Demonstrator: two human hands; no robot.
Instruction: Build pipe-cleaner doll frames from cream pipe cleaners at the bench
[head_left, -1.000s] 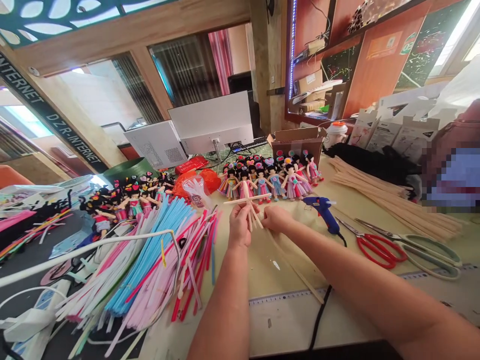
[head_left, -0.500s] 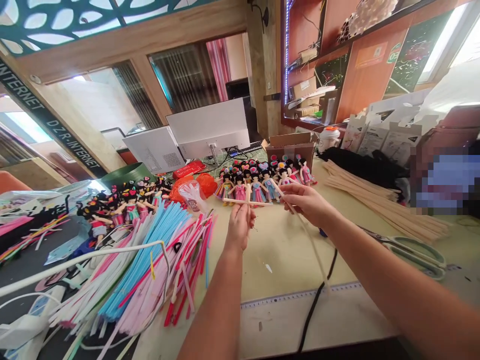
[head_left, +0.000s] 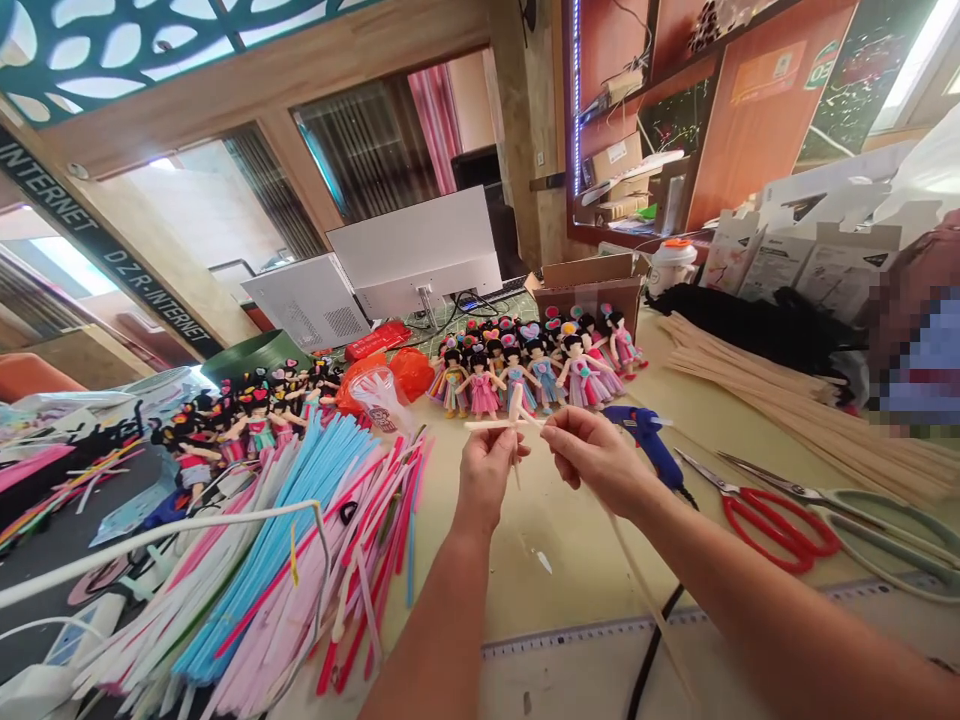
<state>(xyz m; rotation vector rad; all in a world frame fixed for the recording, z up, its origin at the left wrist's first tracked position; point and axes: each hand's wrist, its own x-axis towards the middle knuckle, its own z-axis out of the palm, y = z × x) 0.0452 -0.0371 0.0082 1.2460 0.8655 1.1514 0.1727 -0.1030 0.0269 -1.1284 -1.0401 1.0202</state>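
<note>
At the far left, a black mat (head_left: 45,520) carries scraps of colour, and a row of small dolls with black hair (head_left: 247,410) stands behind a wide heap of pink, blue and red pipe cleaners (head_left: 277,560) that spreads over the yellowish surface (head_left: 555,560). A white cord (head_left: 150,530) arches over that heap. Further right a clear plastic cup (head_left: 379,395) stands in front of an orange bag (head_left: 409,370), with two white monitors (head_left: 416,250) behind them. Near the middle, the left hand (head_left: 484,475) is raised above the surface, its fingers (head_left: 502,455) pinched shut around the stem of a small cream cross-shaped frame (head_left: 506,420), whose crossbar sits level just above the hand. The right hand (head_left: 596,460) is just beside it, fingers closed on a long cream strand (head_left: 637,570) that runs from the frame down toward the near edge. Behind the hands stands a group of finished dolls in coloured dresses (head_left: 525,365) before a cardboard box (head_left: 592,285). A blue glue gun (head_left: 649,435) lies right of the right hand, then red-handled scissors (head_left: 772,520), pale-handled scissors (head_left: 862,510), and a bundle of cream sticks (head_left: 795,400) well apart at the right.
</note>
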